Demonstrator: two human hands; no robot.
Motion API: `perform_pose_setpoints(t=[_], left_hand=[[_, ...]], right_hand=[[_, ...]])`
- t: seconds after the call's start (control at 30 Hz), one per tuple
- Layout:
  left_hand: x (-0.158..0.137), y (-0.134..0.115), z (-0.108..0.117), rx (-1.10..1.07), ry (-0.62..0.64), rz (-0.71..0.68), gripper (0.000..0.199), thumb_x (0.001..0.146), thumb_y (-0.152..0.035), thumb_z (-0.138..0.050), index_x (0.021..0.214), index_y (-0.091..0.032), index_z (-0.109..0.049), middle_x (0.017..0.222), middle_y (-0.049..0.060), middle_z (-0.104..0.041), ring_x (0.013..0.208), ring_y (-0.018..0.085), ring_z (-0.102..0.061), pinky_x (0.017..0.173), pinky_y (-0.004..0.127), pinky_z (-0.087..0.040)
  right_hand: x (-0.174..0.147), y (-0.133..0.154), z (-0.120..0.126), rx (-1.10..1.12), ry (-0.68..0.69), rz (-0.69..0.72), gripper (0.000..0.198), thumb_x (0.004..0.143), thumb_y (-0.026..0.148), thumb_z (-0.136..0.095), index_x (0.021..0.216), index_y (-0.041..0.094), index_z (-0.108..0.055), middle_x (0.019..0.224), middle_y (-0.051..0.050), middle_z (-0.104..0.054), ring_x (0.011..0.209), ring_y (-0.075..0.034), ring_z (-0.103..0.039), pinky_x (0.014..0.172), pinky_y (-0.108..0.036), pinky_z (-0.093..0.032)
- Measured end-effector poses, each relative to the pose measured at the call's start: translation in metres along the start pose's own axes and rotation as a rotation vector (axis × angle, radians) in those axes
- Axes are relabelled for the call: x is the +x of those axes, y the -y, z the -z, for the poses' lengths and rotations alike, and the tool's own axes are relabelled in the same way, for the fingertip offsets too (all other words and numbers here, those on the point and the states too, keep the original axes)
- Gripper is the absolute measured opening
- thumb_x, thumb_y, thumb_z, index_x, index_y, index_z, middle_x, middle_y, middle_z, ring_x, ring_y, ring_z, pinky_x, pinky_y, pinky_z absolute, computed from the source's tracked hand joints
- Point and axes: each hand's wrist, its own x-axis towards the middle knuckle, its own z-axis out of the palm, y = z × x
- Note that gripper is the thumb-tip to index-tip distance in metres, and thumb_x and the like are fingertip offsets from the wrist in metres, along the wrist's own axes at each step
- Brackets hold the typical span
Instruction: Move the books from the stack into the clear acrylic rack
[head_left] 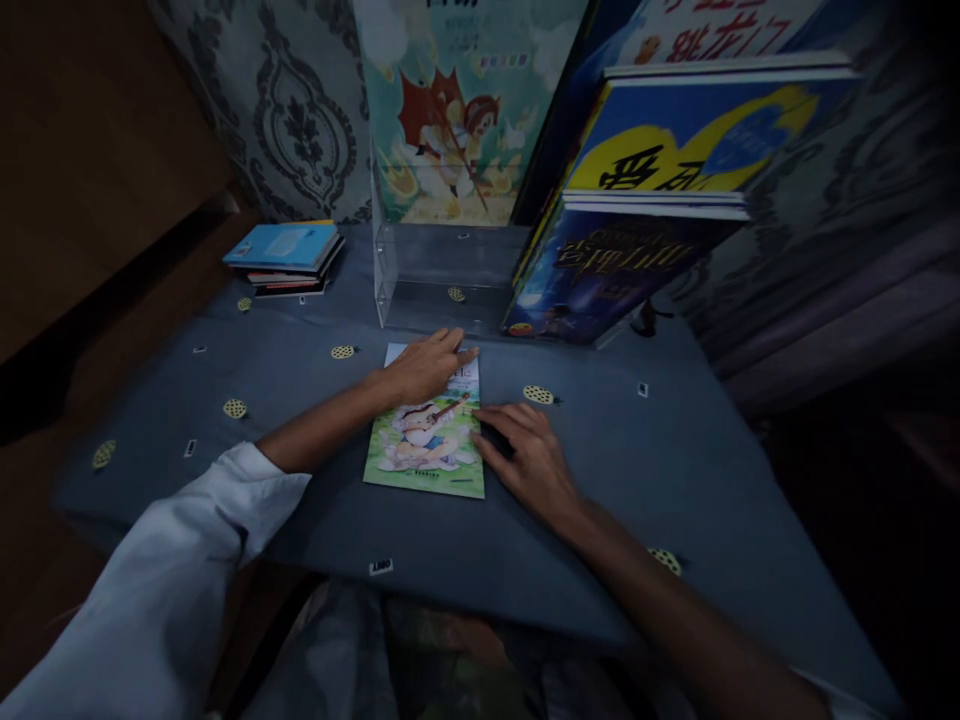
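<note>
A thin booklet (427,455) with a green cover, showing a drawn figure with a guitar, lies flat on the cloth-covered table. Across its top part rests my left hand (429,366), palm down, fingers stretched out, hiding some of the title. My right hand (529,455) is at the booklet's right edge, thumb and fingers apart, with the fingertips at or touching that edge. Just behind the booklet stands a clear acrylic book rack (442,250).
In the rack, a teal picture book (450,140) stands on the left. On the right are a dark blue book (600,270) and a blue-and-yellow book (697,140). Several books are piled in a stack (289,248) at the back left. Patterned curtain (300,120) hangs behind.
</note>
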Motion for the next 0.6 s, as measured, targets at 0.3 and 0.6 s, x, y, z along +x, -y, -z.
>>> perform_pose_setpoints(t=[0.3, 0.6], left_hand=[[-0.005, 0.0, 0.0, -0.004, -0.001, -0.022, 0.052, 0.095, -0.008, -0.035, 0.143, -0.022, -0.049, 0.116, 0.01, -0.053, 0.103, 0.026, -0.05, 0.085, 0.036, -0.042], [-0.019, -0.012, 0.007, 0.04, 0.022, -0.077, 0.048, 0.098, -0.013, -0.044, 0.144, -0.024, -0.05, 0.123, 0.012, -0.053, 0.112, 0.028, -0.05, 0.086, 0.036, -0.041]], right_hand=[[0.002, 0.0, 0.003, 0.047, -0.007, -0.026, 0.032, 0.097, 0.03, -0.052, 0.125, 0.024, -0.066, 0.106, -0.009, -0.075, 0.099, -0.03, -0.067, 0.093, -0.05, -0.051], [0.001, -0.001, 0.005, 0.136, -0.045, -0.111, 0.049, 0.096, 0.023, -0.045, 0.144, 0.021, -0.046, 0.11, -0.01, -0.076, 0.106, -0.029, -0.067, 0.096, -0.05, -0.05]])
